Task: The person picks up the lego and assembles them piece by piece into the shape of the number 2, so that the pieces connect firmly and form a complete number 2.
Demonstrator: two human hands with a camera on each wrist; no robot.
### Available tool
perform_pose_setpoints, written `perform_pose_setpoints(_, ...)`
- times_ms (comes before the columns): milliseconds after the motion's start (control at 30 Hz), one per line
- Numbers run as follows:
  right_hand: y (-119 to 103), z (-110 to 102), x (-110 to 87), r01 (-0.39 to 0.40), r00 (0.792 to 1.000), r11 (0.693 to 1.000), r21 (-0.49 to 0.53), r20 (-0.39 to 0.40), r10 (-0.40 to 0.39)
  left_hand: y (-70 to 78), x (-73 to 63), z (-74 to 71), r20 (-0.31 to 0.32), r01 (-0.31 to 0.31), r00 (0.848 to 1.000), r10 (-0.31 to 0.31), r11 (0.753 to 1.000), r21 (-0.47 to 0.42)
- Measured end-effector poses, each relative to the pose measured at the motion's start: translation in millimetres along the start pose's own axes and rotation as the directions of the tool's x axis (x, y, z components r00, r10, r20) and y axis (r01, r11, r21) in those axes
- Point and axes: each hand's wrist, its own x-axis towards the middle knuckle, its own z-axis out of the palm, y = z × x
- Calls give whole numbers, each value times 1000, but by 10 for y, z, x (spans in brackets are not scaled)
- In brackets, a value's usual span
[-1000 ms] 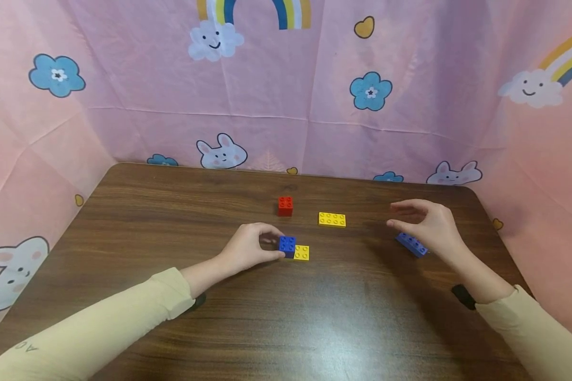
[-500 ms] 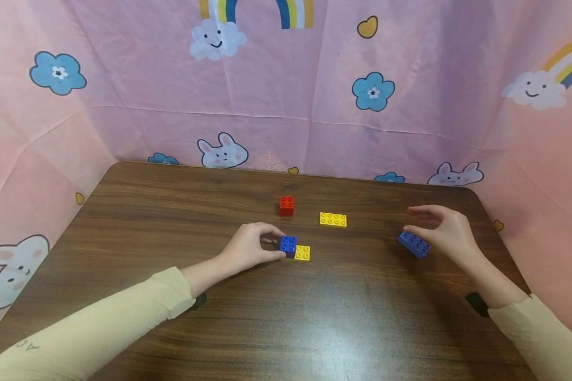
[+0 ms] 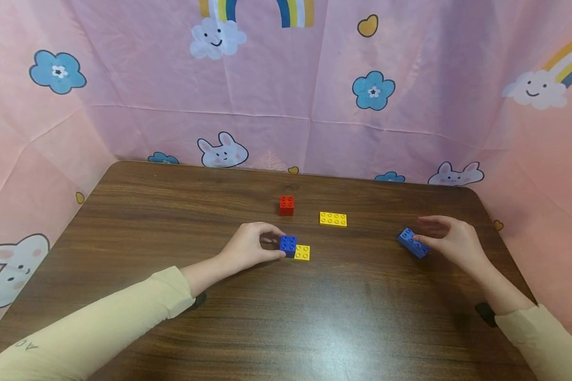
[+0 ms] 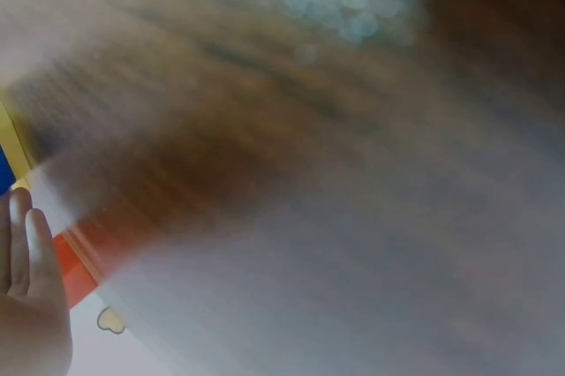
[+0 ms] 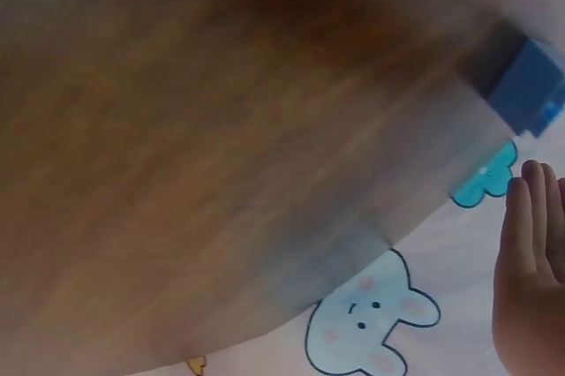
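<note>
Blue and hard-looking, the long brick [image 3: 411, 245] lies on the right part of the surface [image 3: 267, 328]. It should be light, stiff, a bit slick and hard to break. Its two long sides look best to hold. Its long way runs on a slant, from far left to near right, and its bumps seem to face up. The right hand [image 3: 457, 244] is at it, fingers and thumb wide apart; I cannot tell if they touch. The left hand [image 3: 249, 246] pinches the small blue brick [image 3: 288, 245] on the flat yellow brick [image 3: 303, 253].
</note>
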Motion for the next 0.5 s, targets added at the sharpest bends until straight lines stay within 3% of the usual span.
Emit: perform_pose_setpoints(500, 181, 93, -21, -19, 997, 1000, -5, 73, 19, -5, 1, 17, -5, 1, 1000, -1, 1000, 7)
